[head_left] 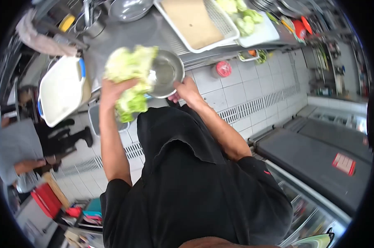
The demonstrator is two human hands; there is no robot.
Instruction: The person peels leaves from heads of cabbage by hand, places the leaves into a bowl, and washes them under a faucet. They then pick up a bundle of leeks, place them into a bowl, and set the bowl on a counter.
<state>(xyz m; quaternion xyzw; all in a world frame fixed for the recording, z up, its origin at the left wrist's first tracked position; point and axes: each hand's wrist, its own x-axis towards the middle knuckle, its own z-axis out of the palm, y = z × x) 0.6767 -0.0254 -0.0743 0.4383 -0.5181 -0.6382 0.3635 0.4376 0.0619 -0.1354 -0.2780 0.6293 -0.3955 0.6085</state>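
My left hand (114, 91) is closed around a bunch of pale green lettuce leaves (131, 64), which spread above and below the fingers. Right beside the leaves, a round stainless steel bowl (164, 70) is tilted so that its inside shows, and the leaves cover its left edge. My right hand (188, 91) grips the bowl's lower right rim, with some fingers hidden beneath it. Both hands are at the front edge of a steel counter (147, 33).
A white basket (233, 35) lined with brown sheet stands at the back, next to a white cutting board (261, 37) bearing lettuce. To the left is a white tub (59, 93) above a grey bin (97, 120). Another person (15, 144) stands at far left.
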